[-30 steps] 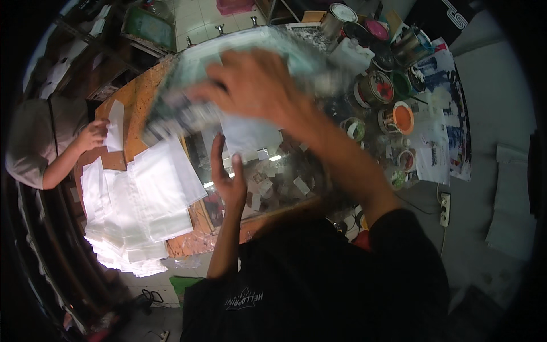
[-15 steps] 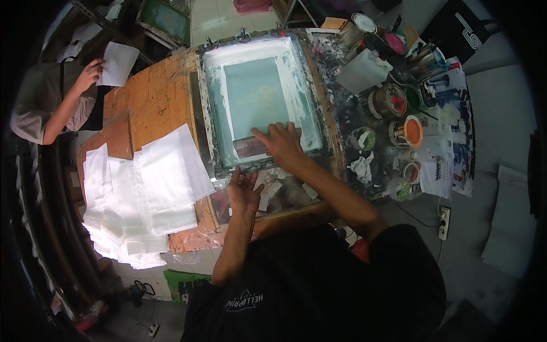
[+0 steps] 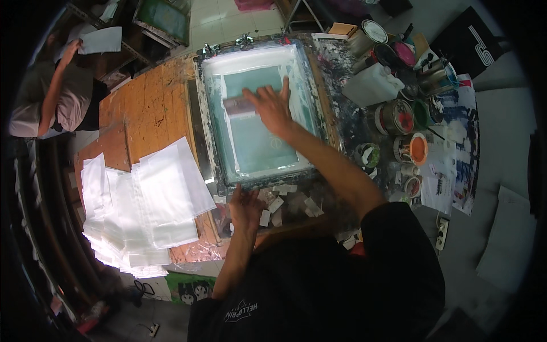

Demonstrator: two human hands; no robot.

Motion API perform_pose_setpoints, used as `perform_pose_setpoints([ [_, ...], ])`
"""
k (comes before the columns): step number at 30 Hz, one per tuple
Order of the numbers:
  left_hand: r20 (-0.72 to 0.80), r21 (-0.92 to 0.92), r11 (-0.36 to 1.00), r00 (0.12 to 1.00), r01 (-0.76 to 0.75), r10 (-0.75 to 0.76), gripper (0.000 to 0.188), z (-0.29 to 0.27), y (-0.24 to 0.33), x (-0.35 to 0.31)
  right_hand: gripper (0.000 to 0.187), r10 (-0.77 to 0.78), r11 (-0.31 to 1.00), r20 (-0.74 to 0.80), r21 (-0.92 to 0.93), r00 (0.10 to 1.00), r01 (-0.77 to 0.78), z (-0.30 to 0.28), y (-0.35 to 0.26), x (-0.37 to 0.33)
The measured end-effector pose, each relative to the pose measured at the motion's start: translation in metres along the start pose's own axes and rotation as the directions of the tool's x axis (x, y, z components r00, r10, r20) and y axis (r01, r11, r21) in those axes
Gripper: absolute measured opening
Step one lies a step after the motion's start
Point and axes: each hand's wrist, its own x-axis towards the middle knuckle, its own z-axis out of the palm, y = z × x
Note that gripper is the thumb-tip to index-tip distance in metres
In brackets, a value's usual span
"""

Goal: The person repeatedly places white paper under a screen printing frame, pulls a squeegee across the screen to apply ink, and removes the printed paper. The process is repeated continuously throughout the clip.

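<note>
A screen-printing frame (image 3: 315, 108) with pale green mesh lies in front of me, its far end at metal clamps. My right hand (image 3: 272, 108) grips a brownish squeegee (image 3: 239, 106) across the mesh, past its middle toward the far end. Part of the squeegee is hidden by that hand, whose index finger and thumb stretch outward. Pale yellow lettering shows on the mesh nearer to me. My left hand (image 3: 245, 210) is palm up at the frame's near edge, fingers loosely apart and fingertips touching or just below the rim. It holds nothing that I can see.
White sheets or bags (image 3: 165, 188) are heaped on the wooden table (image 3: 154, 102) at left. Ink cans (image 3: 397, 117) and a white jerrycan (image 3: 373, 84) crowd the right side. Small paper scraps (image 3: 276, 205) lie below the frame. At far left another person (image 3: 68, 94) holds a white sheet (image 3: 101, 41).
My right hand has pushed the squeegee from the near end of the mesh toward the far end. My left hand stays by the near edge. The other person's sheet has moved up and left.
</note>
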Motion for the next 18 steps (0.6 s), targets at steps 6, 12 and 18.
perform_pose_setpoints([
  [6,-0.02,-0.004,1.0,1.0,0.015,-0.015,0.046,0.009,0.007,-0.003,0.062,0.074,0.997,0.136,-0.015,0.988,-0.072,0.014,0.046,0.076],
  [12,-0.026,0.001,1.0,1.0,0.003,-0.003,0.043,0.001,0.006,-0.009,0.052,-0.034,0.969,0.424,0.236,0.905,-0.074,-0.064,-0.01,-0.014],
  [18,0.26,-0.052,0.998,0.965,-0.019,0.032,0.026,0.009,0.029,-0.041,0.058,-0.099,0.995,0.125,0.009,0.987,0.099,-0.14,-0.084,-0.105],
])
